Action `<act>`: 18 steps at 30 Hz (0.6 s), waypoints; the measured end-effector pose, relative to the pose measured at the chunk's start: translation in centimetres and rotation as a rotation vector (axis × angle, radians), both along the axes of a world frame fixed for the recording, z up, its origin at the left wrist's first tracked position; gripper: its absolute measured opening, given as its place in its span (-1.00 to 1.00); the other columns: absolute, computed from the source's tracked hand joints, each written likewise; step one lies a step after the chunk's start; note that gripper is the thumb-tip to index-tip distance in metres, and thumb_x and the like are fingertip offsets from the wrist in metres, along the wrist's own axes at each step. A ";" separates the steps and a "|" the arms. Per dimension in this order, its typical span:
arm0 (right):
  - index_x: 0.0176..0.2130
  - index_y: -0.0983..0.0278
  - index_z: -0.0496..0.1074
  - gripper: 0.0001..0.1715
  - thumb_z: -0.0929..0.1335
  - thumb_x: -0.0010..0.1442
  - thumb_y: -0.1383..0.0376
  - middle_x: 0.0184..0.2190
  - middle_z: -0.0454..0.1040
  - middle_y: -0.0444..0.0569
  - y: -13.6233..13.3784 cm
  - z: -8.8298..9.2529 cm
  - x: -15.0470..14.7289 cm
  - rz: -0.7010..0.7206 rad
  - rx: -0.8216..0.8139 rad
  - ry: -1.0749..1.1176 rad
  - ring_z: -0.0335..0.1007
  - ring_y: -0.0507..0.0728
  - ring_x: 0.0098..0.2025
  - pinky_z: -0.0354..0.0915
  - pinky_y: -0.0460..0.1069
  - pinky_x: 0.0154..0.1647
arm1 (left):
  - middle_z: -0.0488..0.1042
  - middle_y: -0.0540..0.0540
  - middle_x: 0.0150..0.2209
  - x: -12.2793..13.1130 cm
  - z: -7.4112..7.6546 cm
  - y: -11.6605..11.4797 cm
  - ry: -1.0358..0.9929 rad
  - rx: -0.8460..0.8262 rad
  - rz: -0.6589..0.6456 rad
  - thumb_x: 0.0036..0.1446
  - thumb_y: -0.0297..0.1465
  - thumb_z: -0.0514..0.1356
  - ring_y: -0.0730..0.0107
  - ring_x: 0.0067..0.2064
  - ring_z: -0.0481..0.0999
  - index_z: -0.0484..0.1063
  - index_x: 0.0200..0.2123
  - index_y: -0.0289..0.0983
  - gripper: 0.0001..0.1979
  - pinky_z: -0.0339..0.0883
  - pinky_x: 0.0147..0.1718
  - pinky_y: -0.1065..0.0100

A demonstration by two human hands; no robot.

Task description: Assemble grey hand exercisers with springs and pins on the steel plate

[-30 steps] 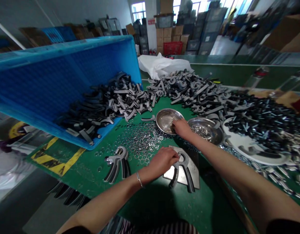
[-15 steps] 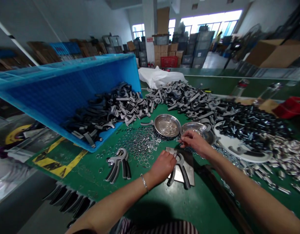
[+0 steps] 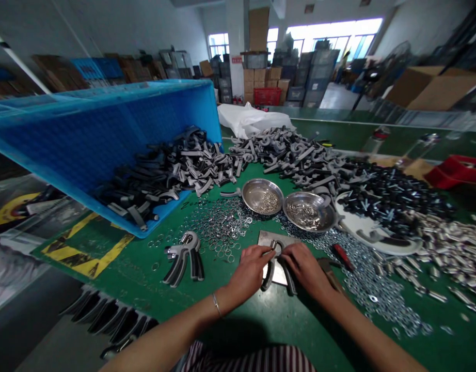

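Observation:
A grey-and-black hand grip exerciser (image 3: 290, 283) lies on a square metal plate (image 3: 267, 237), its two handles pointing toward me. From its left side, my left hand (image 3: 250, 271) is closed on the top part, fingertips by a small metal cylinder. My right hand (image 3: 308, 269) rests against the other side with bent fingers closed at the head of the exerciser. Whether a small part sits in those fingertips is hidden. Another hand grip exerciser (image 3: 186, 258) lies to the left. Behind the plate stand a metal dish of small parts (image 3: 253, 192) and a second dish with small pins (image 3: 327, 219).
A tipped blue crate (image 3: 145, 116) spills grey-black handles at the left. More handles (image 3: 300, 150) pile up behind. Rings (image 3: 222, 227), nuts (image 3: 371, 284), metal cylinders (image 3: 450, 243) and black parts with screws (image 3: 400, 194) cover the table. A hammer-like tool (image 3: 331, 274) lies beside my right forearm.
My right hand has come from the right dish down and toward me to the exerciser on the plate. My left hand stays on the exerciser. The view has shifted slightly.

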State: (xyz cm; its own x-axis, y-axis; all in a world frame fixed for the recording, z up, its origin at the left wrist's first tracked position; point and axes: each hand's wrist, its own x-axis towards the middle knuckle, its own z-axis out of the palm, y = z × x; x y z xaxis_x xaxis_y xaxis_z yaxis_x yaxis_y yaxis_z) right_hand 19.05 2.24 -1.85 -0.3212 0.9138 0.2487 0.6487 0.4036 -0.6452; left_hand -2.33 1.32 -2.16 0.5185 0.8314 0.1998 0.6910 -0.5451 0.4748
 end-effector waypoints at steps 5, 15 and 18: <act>-0.20 0.28 0.43 -0.76 0.22 0.41 0.25 -0.23 0.45 0.10 0.3 -0.5 -0.7 0.054 0.127 -0.131 0.32 0.23 -0.12 0.34 0.15 -0.06 | 0.48 -0.16 0.07 -1.3 1.8 3.1 -0.124 -0.095 0.049 0.22 -0.56 0.08 0.18 0.10 0.37 0.45 0.09 -0.26 -0.61 0.23 0.15 0.12; -0.15 0.36 0.45 -0.77 0.22 0.38 0.38 -0.20 0.47 0.15 0.3 -0.9 -1.3 0.063 0.288 -0.399 0.35 0.25 -0.14 0.44 0.12 -0.14 | 0.57 -0.16 -0.04 -0.2 6.6 15.6 0.156 0.072 0.086 0.28 -0.52 0.06 0.18 0.04 0.47 0.56 -0.04 -0.27 -0.68 0.27 0.10 0.15; -0.01 0.41 0.44 -0.69 0.20 0.34 0.48 -0.11 0.50 0.20 -0.5 -0.8 -0.8 0.134 0.318 -0.461 0.37 0.28 -0.09 0.47 0.13 -0.13 | 0.57 -0.23 -0.06 1.6 5.6 17.9 0.271 0.030 0.086 0.24 -0.54 0.10 0.12 0.05 0.48 0.58 -0.08 -0.30 -0.71 0.24 0.13 0.11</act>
State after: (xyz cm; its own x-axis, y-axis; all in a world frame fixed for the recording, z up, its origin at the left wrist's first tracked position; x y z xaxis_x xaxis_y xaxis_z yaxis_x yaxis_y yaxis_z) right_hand 18.25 1.77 -2.65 -0.5690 0.7610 0.3117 0.7641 0.6294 -0.1416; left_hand -0.73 19.24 3.47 0.4846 0.8703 0.0884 0.8346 -0.4902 0.2512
